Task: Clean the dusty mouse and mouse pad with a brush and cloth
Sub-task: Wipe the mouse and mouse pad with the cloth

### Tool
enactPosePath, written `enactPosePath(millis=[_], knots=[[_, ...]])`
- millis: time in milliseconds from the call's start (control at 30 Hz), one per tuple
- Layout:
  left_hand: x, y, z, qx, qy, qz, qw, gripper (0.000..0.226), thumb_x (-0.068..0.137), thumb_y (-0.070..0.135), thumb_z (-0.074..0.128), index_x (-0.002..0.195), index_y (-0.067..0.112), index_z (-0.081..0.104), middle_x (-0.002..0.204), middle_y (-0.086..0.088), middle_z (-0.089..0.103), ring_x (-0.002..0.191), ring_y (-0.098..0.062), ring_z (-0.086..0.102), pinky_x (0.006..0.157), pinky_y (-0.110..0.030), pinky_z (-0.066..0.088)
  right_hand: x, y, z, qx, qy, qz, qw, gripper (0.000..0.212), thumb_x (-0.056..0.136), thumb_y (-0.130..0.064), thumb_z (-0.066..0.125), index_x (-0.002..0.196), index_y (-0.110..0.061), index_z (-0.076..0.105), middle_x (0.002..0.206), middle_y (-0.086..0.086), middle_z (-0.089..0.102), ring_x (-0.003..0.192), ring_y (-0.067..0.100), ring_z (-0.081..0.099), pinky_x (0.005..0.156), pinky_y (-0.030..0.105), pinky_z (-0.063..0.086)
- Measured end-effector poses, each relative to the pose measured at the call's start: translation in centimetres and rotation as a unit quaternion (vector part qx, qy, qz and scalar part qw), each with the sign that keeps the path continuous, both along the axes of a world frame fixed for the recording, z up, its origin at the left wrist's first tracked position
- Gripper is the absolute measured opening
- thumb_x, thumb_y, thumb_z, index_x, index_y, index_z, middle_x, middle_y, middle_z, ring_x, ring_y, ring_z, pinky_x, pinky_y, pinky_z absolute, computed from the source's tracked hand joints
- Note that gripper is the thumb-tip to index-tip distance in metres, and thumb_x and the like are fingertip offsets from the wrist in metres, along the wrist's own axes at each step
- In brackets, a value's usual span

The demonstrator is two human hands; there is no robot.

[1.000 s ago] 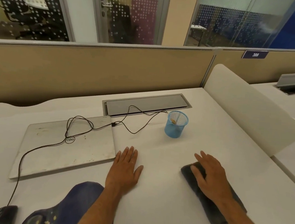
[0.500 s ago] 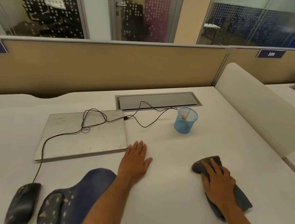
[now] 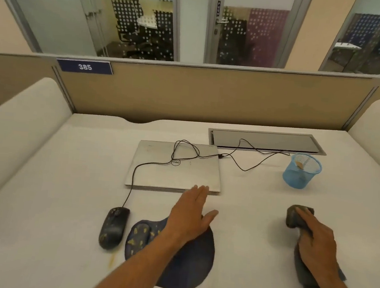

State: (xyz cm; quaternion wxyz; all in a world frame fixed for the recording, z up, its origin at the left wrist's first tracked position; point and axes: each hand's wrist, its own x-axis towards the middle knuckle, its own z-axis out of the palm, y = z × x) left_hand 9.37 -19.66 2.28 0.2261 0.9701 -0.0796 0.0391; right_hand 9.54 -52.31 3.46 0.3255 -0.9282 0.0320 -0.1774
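Observation:
A dusty black wired mouse (image 3: 113,227) lies on the white desk, left of a dark blue mouse pad (image 3: 187,265) with a speckled wrist rest. My left hand (image 3: 190,215) hovers flat with straight fingers over the pad's far edge, fingertips near the laptop's front edge. My right hand (image 3: 316,241) grips a bunched dark grey cloth (image 3: 295,218) on the desk at the right. A blue mesh cup (image 3: 301,170) at the back right holds a small tan item, possibly the brush.
A shut silver laptop (image 3: 159,166) lies behind the pad with the mouse cable looped over it. A grey cable hatch (image 3: 267,140) sits behind it. Cream dividers (image 3: 17,133) flank the desk. Yellowish stains mark the desk near the pad.
The view swung left, bringing mouse and pad fully into sight. My right hand went from lying flat on the cloth to bunching it in a grip. My left hand lifted over the pad.

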Motion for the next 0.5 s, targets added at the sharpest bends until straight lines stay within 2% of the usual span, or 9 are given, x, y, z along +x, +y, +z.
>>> enactPosePath(millis=[100, 167, 267, 367, 433, 500], knots=[[-1.8, 5.1, 0.9, -0.046, -0.022, 0.077, 0.996, 0.074, 0.097, 0.063, 0.042, 0.157, 0.026, 0.022, 0.162, 0.006, 0.025, 0.151, -0.011, 0.014, 0.121, -0.028, 0.01, 0.4, 6.1, 1.3, 0.092, -0.026, 0.064, 0.993, 0.054, 0.082, 0.021, 0.052, 0.124, -0.011, 0.064, 0.106, 0.0, 0.063, 0.086, 0.007, 0.055, 0.081, 0.02, 0.041], [-3.3, 8.5, 1.3, -0.074, -0.03, 0.137, 0.987, 0.071, 0.095, 0.064, 0.047, 0.155, 0.029, 0.029, 0.159, 0.007, 0.032, 0.148, -0.013, 0.024, 0.121, -0.034, 0.024, 0.6, 10.4, 2.1, 0.134, -0.01, 0.11, 0.985, 0.053, 0.085, 0.016, 0.053, 0.126, -0.017, 0.063, 0.115, -0.006, 0.059, 0.096, 0.0, 0.05, 0.086, 0.01, 0.037], [-6.0, 13.1, 1.6, -0.102, -0.048, 0.227, 0.967, 0.069, 0.089, 0.065, 0.053, 0.147, 0.03, 0.042, 0.149, 0.006, 0.048, 0.137, -0.014, 0.043, 0.109, -0.033, 0.039, 0.8, 16.5, 3.2, 0.151, 0.011, 0.212, 0.966, 0.057, 0.085, 0.018, 0.051, 0.126, -0.019, 0.063, 0.12, -0.013, 0.057, 0.103, -0.009, 0.05, 0.092, -0.001, 0.034], [-8.8, 16.6, 1.1, -0.137, -0.044, 0.295, 0.945, 0.079, 0.079, 0.073, 0.056, 0.142, 0.027, 0.048, 0.143, 0.004, 0.054, 0.131, -0.015, 0.048, 0.105, -0.033, 0.042, 1.0, 21.9, 4.1, 0.134, 0.02, 0.322, 0.937, 0.059, 0.081, 0.021, 0.049, 0.124, -0.017, 0.064, 0.116, -0.024, 0.055, 0.107, -0.023, 0.047, 0.094, -0.002, 0.033], [-10.5, 18.2, 0.4, -0.146, -0.027, 0.316, 0.937, 0.09, 0.071, 0.08, 0.061, 0.142, 0.025, 0.048, 0.143, 0.005, 0.053, 0.131, -0.015, 0.045, 0.107, -0.034, 0.04, 1.2, 25.2, 4.3, 0.108, 0.016, 0.392, 0.913, 0.058, 0.079, 0.019, 0.05, 0.121, -0.018, 0.066, 0.115, -0.028, 0.055, 0.107, -0.022, 0.049, 0.092, -0.001, 0.033], [-11.8, 19.1, -0.5, -0.133, -0.002, 0.324, 0.937, 0.099, 0.063, 0.087, 0.062, 0.139, 0.025, 0.05, 0.14, 0.006, 0.052, 0.129, -0.015, 0.045, 0.106, -0.033, 0.04, 1.5, 28.3, 4.1, 0.072, 0.037, 0.446, 0.892, 0.055, 0.08, 0.013, 0.053, 0.12, -0.023, 0.067, 0.118, -0.023, 0.06, 0.111, -0.012, 0.053, 0.095, 0.003, 0.034]])
